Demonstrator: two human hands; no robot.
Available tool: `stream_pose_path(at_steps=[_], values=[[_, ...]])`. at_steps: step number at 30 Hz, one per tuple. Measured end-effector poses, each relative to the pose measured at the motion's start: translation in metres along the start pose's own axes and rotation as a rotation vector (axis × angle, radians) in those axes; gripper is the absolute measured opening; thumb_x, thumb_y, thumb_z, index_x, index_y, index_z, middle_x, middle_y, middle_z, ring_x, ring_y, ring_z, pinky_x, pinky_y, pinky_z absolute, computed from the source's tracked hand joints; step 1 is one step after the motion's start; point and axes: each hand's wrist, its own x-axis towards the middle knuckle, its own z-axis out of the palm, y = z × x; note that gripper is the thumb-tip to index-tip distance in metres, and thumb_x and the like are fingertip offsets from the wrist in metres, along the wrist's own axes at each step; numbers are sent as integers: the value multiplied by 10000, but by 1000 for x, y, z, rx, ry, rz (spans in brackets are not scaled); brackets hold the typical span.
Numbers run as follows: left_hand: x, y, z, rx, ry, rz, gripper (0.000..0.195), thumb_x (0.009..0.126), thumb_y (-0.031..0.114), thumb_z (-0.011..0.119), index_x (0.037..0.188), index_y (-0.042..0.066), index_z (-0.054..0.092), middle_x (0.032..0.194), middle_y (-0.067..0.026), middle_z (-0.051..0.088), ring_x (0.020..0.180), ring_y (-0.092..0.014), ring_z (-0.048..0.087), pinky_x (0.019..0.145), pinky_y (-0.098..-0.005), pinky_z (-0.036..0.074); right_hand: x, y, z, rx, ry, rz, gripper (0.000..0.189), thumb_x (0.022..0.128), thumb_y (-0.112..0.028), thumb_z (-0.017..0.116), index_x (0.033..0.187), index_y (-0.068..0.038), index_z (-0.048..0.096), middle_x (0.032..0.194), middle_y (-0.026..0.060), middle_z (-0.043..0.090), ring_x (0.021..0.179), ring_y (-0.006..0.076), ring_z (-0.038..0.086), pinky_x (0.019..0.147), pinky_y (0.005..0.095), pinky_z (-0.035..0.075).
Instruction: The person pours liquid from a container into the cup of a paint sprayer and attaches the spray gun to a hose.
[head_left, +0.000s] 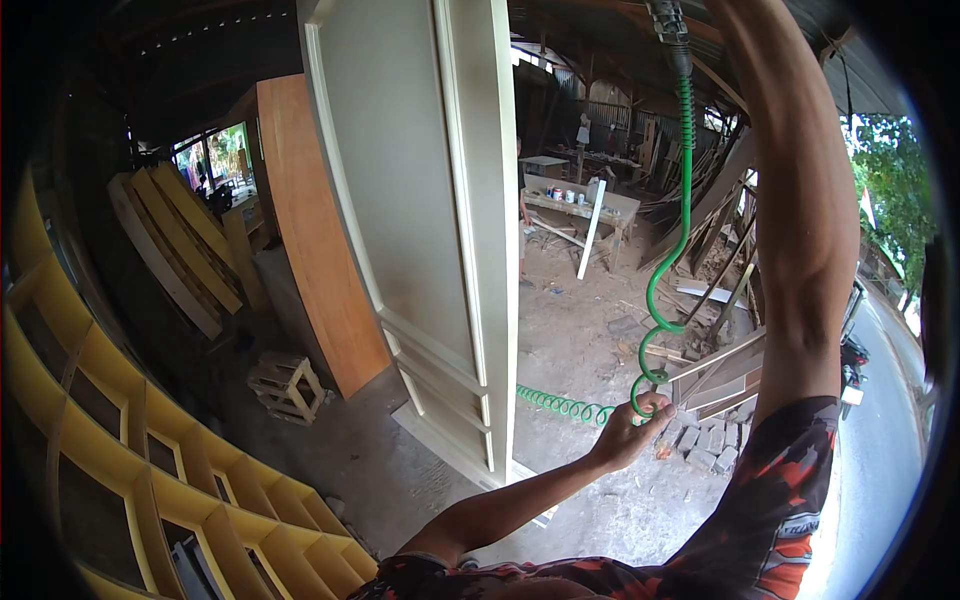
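My left hand (628, 435) grips a loop of a green coiled air hose (684, 187), at about waist height. From there the hose climbs to a metal quick coupling (667, 21) at the top edge. My right arm (799, 187) is raised high, and its hand is out of view above the picture. Whatever the coupling joins is cut off too. Directly in front of me stands a tall cream-white panelled door (397, 165), upright and edge-on to me, its foot over a pale board. More of the hose's coils (562, 405) run left and pass behind the door.
A yellowish shelving frame (172, 480) curves along the left. Behind the door are a brown wooden panel (322, 247) and a small slatted stool (286, 386). Paving blocks (712, 442) and scrap boards lie at right. A person stands partly hidden near a workbench (585, 206) holding cans.
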Motion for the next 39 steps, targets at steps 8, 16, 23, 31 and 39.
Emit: stream_pose_path(at_steps=[8, 16, 23, 31, 39], values=[[-9, -3, 12, 16, -44, 31, 309, 1112, 296, 683, 1220, 7, 691, 1058, -20, 724, 997, -95, 642, 898, -300, 515, -28, -2, -1, -24, -39, 2, 330, 1140, -289, 536, 968, -31, 648, 773, 19, 546, 612, 127, 473, 529, 321, 428], [-11, -17, -13, 160, -63, 109, 653, 946, 266, 867, 1459, 20, 547, 1424, -141, 653, 1315, -251, 643, 1147, -416, 490, -77, 23, -17, 59, -143, 139, 374, 1158, -346, 530, 993, -46, 678, 694, -23, 530, 554, 103, 458, 497, 306, 378], [30, -66, -85, -30, -243, 40, 982, 958, 351, 751, 1739, 94, 214, 1626, -190, 463, 1477, -279, 496, 1235, -470, 393, -213, 48, -78, -27, -26, 587, 466, 1096, -514, 649, 968, -79, 759, 575, -49, 504, 440, 66, 364, 455, 273, 277], [125, 174, 30, 498, -29, 978, 135, 966, -24, 719, 1086, 17, 764, 1143, -137, 753, 1039, -272, 739, 949, -386, 570, -338, 113, -165, -269, 133, 675, 375, 1105, -340, 678, 1012, 15, 757, 726, 45, 704, 665, 130, 627, 647, 335, 508], [220, 254, 137, 821, -637, 1164, 388, 943, -128, 659, 1297, -4, 758, 1261, -156, 721, 1095, -291, 754, 912, -374, 621, -398, 152, -223, -291, 116, 693, 264, 1094, -235, 662, 1035, 12, 735, 664, 69, 602, 632, 146, 547, 627, 375, 483]])
